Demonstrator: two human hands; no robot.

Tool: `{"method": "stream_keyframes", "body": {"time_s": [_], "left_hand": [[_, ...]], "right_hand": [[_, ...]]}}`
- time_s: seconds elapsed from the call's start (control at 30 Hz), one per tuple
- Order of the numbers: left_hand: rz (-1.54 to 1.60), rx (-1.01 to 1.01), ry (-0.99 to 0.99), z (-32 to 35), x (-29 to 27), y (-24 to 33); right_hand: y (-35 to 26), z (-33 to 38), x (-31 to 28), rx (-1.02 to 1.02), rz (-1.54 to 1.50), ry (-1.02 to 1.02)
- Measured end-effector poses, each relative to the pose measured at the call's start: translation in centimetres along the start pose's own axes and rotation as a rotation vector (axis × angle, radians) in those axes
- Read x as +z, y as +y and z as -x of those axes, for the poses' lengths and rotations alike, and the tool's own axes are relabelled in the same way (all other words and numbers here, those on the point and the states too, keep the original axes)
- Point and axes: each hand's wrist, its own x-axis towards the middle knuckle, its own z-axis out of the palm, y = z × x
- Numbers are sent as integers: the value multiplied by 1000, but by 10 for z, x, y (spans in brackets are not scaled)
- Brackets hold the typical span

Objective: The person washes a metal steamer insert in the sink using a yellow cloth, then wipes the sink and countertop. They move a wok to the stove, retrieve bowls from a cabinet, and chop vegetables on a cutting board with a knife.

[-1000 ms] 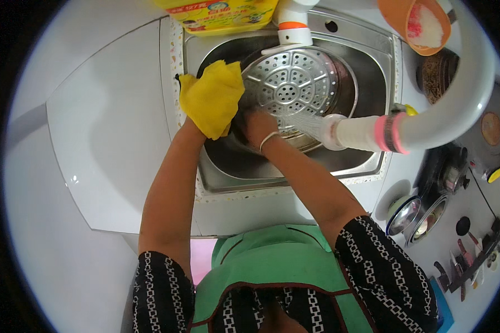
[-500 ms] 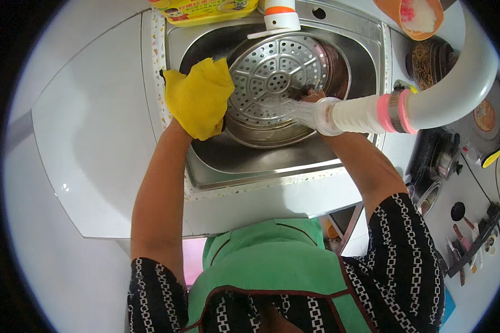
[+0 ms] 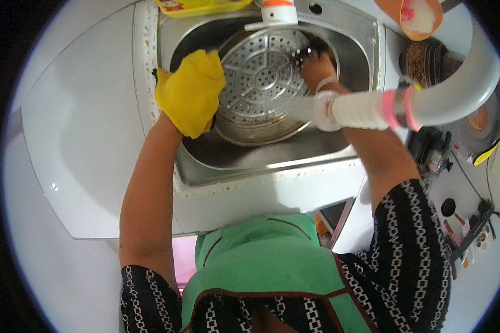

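Observation:
A round perforated metal steamer plate (image 3: 261, 77) stands tilted inside a steel sink (image 3: 272, 158). My left hand (image 3: 191, 91) is wrapped in a yellow cloth (image 3: 190, 89) and presses against the plate's left edge. My right hand (image 3: 318, 64) grips the plate's right rim, fingers curled over it. Water runs onto the plate from a white flexible tap hose (image 3: 372, 108) with a pink band, which crosses over my right forearm.
A white counter (image 3: 78, 139) lies left of the sink. A yellow container (image 3: 205, 5) and an orange-capped bottle (image 3: 276, 8) stand behind the sink. An orange bowl (image 3: 414, 16), a dark pan (image 3: 428, 61), a stove and utensils crowd the right side.
My right hand moved from the plate's near side up to its far right rim. The plate now stands more upright, and the cloth hand shifted with it.

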Motion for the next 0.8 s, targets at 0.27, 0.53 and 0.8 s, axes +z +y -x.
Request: {"method": "stream_keyframes", "body": {"time_s": [0.27,0.53,0.8], "left_hand": [[98,-51,-5,7,12,-3],[303,-14,51,12,24,-1],[1424,-470,-2,44,75,-22]], "right_hand": [[-161,32,-3,137,-1030,-112],[-14,-5,-1,109,-358,95],[-189,18,-51,148,-1403,-19]]}}
